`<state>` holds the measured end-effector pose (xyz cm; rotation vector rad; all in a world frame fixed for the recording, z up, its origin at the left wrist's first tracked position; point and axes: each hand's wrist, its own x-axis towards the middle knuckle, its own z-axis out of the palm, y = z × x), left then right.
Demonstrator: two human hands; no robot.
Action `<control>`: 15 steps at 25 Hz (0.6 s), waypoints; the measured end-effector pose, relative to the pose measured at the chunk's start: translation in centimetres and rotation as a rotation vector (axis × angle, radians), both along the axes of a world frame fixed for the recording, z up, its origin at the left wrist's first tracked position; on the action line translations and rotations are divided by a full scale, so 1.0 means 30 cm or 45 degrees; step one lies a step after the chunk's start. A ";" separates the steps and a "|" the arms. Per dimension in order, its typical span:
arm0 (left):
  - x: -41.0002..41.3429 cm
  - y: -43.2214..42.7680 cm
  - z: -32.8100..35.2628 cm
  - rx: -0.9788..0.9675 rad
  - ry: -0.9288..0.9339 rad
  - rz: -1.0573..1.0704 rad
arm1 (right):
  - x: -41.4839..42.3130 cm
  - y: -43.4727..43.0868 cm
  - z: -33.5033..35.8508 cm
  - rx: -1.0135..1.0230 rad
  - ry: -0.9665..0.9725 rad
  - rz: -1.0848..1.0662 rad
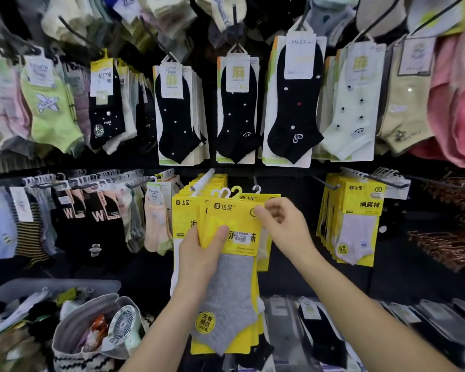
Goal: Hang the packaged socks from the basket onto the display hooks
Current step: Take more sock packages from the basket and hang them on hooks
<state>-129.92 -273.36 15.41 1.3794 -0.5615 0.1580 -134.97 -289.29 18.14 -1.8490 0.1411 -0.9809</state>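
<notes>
Below the hook, the left hand is gripping the packs steady; the right hand's fingers are pinching the front one's corner, probably to separate it.

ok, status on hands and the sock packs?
Left hand grips the yellow sock packs, thumb on front card. Right hand pinches that card's top corner. Packs up by the white display hook, already loaded; whether hung, cannot tell.

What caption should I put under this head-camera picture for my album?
The left hand and right hand hold a yellow pack of grey socks before the display hook.
</notes>
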 end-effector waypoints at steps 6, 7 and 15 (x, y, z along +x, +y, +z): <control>-0.004 -0.067 -0.033 -0.127 0.109 -0.071 | -0.041 -0.026 0.014 0.201 0.028 0.134; 0.005 -0.068 -0.035 -0.109 0.096 -0.040 | -0.042 -0.039 0.008 0.250 0.042 0.136; 0.031 0.055 0.008 -0.046 -0.155 0.150 | 0.059 -0.125 0.028 0.240 0.166 -0.110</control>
